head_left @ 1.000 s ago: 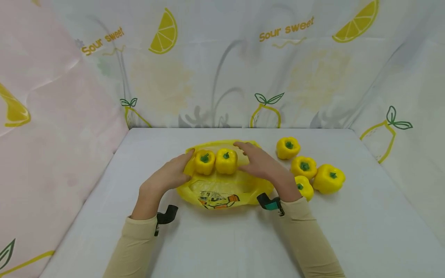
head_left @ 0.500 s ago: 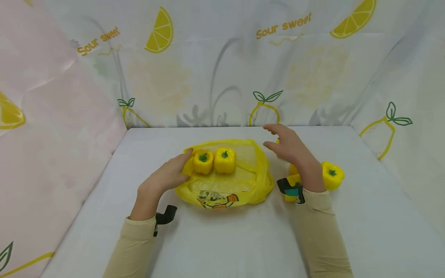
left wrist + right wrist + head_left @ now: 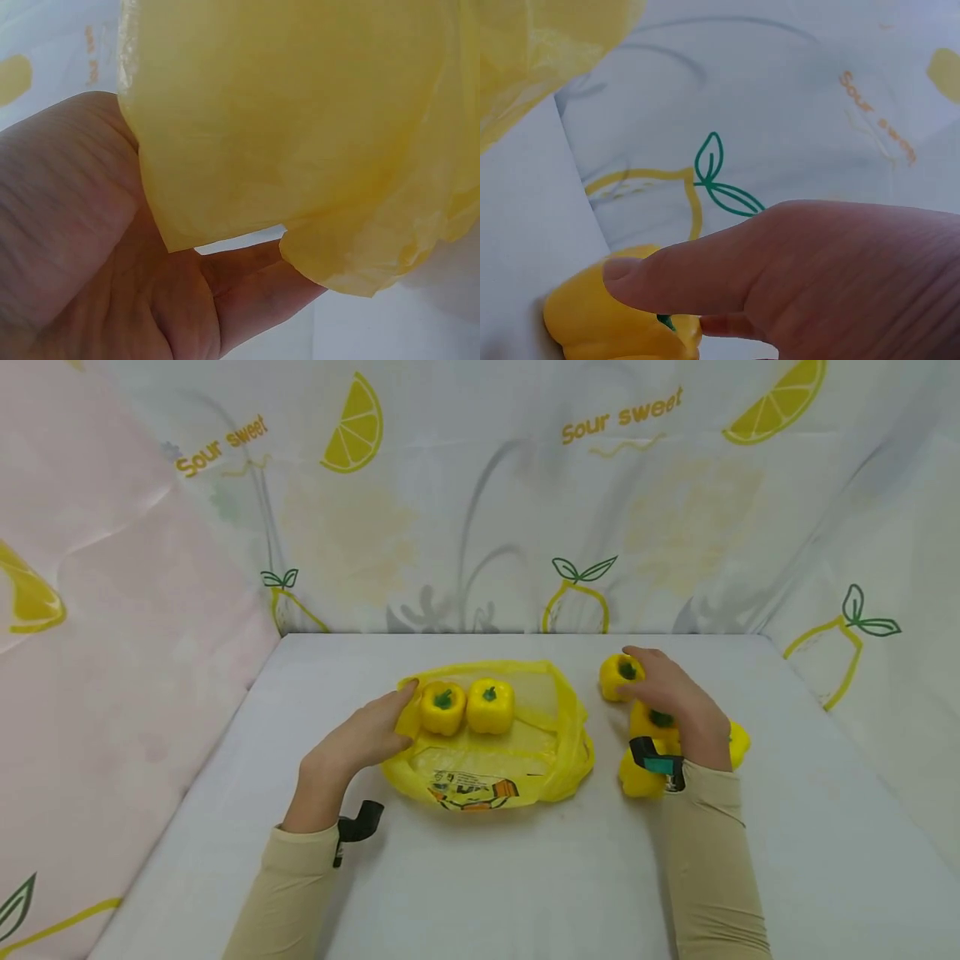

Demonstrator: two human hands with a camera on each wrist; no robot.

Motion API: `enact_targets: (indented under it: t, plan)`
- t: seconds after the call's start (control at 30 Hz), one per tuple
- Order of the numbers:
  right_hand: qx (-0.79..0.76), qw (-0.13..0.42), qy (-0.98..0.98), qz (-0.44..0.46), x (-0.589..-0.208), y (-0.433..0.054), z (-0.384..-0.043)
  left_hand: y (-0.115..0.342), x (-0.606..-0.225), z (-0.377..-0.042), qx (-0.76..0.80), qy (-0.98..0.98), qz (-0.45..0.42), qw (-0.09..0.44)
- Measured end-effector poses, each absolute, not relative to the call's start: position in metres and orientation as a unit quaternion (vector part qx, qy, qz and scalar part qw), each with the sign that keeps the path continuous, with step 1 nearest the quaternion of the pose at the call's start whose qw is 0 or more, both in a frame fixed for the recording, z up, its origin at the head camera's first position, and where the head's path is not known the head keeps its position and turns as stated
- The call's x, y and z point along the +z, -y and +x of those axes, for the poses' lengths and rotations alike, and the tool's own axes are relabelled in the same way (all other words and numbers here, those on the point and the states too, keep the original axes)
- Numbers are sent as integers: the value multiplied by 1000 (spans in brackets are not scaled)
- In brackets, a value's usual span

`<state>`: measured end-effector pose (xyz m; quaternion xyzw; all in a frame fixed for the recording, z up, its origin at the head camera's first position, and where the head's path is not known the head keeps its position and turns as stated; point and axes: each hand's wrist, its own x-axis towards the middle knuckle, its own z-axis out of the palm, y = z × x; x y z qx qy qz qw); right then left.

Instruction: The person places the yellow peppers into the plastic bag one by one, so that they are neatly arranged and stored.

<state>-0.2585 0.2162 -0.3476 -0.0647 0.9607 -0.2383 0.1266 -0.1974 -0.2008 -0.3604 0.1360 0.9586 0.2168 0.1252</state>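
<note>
curving hands (image 3: 352, 739) at bag (image 3: 574, 767), pepper (image 3: 611, 680)

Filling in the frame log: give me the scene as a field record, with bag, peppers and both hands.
bag: yellow plastic, mouth open, on white table
inside: two yellow peppers, side by side
right of bag: far pepper, three more peppers, partly hidden
left hand: at bag's left edge, grip unclear
right hand: at far pepper, firmness of hold unclear
</note>
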Motion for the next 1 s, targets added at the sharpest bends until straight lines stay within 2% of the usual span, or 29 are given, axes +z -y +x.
enact_targets:
  t: [0.2, 0.47, 0.87, 1.0]
  plan:
    - [-228, 152, -960, -53, -356, -218, -257, 201, -361, -196, 217, -958, 138, 128]
    - [-236, 147, -958, -65, -359, -216, -251, 200, -360, -196, 216, -958, 140, 127]
    - [-211, 162, -957, -115, -359, -188, -251, 198, -357, -196, 212, -958, 145, 126]
    - [-213, 167, -950, -159, -360, -176, -251, 200, -357, -195, 213, -958, 143, 129]
